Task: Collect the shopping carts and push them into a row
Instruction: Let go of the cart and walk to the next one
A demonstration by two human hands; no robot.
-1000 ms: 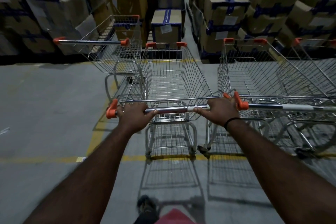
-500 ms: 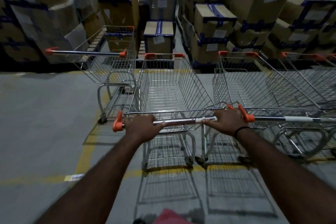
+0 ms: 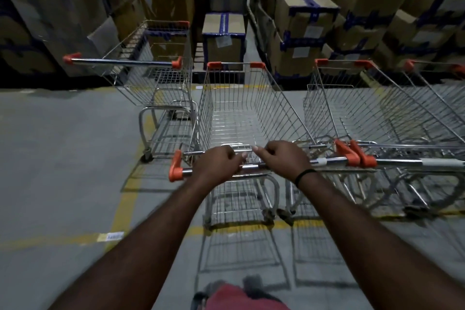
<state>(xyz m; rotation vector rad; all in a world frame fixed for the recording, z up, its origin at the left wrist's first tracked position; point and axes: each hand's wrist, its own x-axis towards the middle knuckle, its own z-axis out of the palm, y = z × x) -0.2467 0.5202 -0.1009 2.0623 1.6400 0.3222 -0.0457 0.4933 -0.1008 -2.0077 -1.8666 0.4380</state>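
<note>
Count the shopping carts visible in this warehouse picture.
4: the middle cart, gripped; the sideways cart at left; the right cart; the far-right cart, cropped. More may be hidden.

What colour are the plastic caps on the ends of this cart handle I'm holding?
Orange; see the left end cap of the handle in the head view.

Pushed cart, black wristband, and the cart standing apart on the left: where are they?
Pushed cart [image 3: 175, 168]: head view, orange cap at handle's left end.
Black wristband [image 3: 305, 174]: head view, band's middle, right wrist.
Left cart [image 3: 123, 62]: head view, handle bar's middle.
</note>
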